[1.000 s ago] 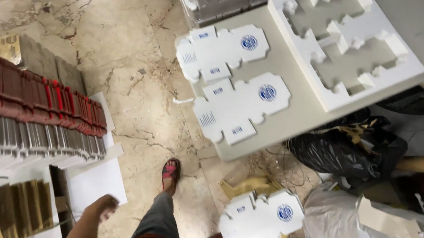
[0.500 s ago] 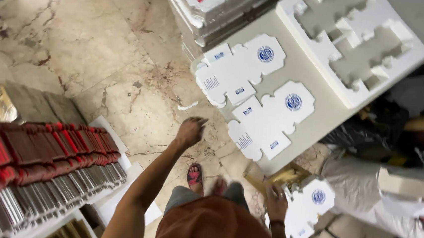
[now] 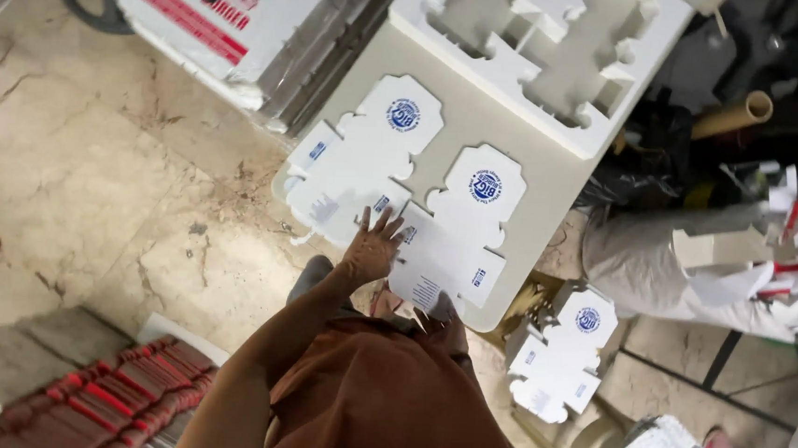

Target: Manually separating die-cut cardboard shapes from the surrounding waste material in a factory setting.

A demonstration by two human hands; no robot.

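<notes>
Near the middle of the frame the left hand [image 3: 374,248] lies with fingers spread apart on the near edge of a beige table [image 3: 552,183], its fingertips touching the seam where two flat die-cut white carton blanks meet. The left blank [image 3: 361,161] lies toward the table's left corner; the right blank [image 3: 459,228] lies just beside it, its lower end reaching the table edge. The right hand [image 3: 444,316] sits lower, at the bottom edge of that right blank, mostly hidden by the orange garment [image 3: 377,400] that fills the lower centre; whether its fingers are closed on the card cannot be told. At the top of the frame a white sheet with carton-shaped cut-outs [image 3: 547,47] covers the far part of the table. In the upper left a stack of white boxes with red print [image 3: 217,15] stands on the marble floor [image 3: 74,183]. In the lower left lies a row of red-edged flat cartons [image 3: 115,401]. To the right of the table, another blank [image 3: 558,352] lies among a grey sack [image 3: 658,261], black bags and paper scraps, with a cardboard tube [image 3: 734,116] above them.
</notes>
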